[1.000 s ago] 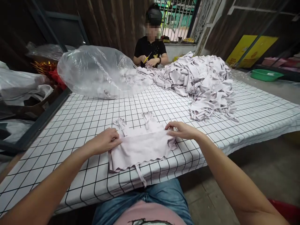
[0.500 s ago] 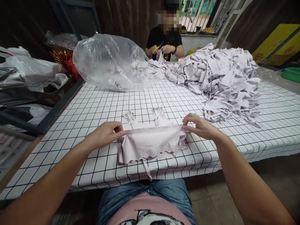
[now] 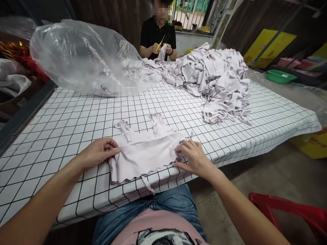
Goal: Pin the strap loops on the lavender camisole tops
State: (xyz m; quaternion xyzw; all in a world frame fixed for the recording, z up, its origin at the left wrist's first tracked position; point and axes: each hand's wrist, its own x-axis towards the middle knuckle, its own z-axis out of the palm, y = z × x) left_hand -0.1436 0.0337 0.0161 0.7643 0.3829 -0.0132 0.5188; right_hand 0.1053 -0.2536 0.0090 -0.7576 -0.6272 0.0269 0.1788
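A pale lilac strappy top [image 3: 145, 153] lies folded near the table's front edge. Its wavy hem faces me, and a thin strip hangs from it over the edge. Two bunched straps [image 3: 124, 130] stick out on the far side. My left hand [image 3: 98, 151] pinches the upper left corner between thumb and fingers. At the right end, my right hand [image 3: 191, 156] has its fingers curled over the side of the top, with the thumb low by the hem; the fingertips are partly hidden in the cloth.
A white table with a black grid cloth [image 3: 76, 119] spreads ahead. A large heap of lilac garments [image 3: 214, 78] stands back right, a clear plastic bag [image 3: 84, 61] back left. Across the table a person [image 3: 158, 37] holds yellow-handled snips and cloth. A red stool [image 3: 288, 207] stands lower right.
My right hand has moved from the top's upper right corner down onto its right side. The left hand still pinches its corner. The view has turned to the right.
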